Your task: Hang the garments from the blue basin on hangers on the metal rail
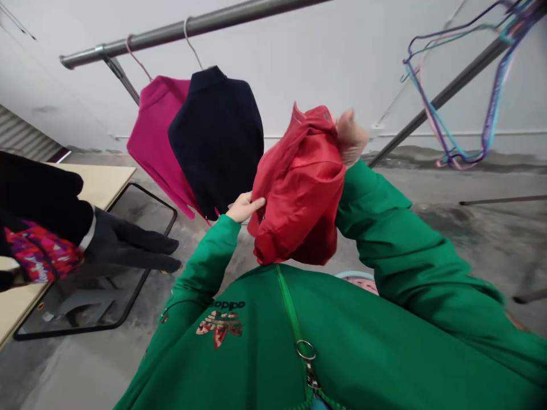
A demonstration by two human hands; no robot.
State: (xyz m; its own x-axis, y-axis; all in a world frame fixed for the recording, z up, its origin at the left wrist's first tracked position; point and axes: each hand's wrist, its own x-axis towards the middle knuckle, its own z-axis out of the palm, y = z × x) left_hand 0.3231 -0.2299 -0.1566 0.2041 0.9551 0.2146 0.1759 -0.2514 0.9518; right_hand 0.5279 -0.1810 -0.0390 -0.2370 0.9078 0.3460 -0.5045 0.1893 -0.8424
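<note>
A red jacket (pixel 299 188), bunched and shiny in places, hangs in front of my chest between my two hands. My left hand (pixel 245 206) pinches its left edge, thumb over the cloth. At the jacket's upper right, my right hand (pixel 352 136) is raised and closed on the fabric near the collar; it is slightly blurred and its fingertips are hidden. Just beyond my left hand hangs a dark navy top (pixel 217 136) on a hanger, with a magenta top (pixel 156 131) beside it.
A metal clothes rail (pixel 166 35) runs across the top. Several purple and turquoise hangers (pixel 487 114) hang at the right. On the left, a person in dark clothes (pixel 123 236) stands by a pale table (pixel 102 179) and a black-framed stand (pixel 128 319). A pink-and-blue round item (pixel 359 279) shows below.
</note>
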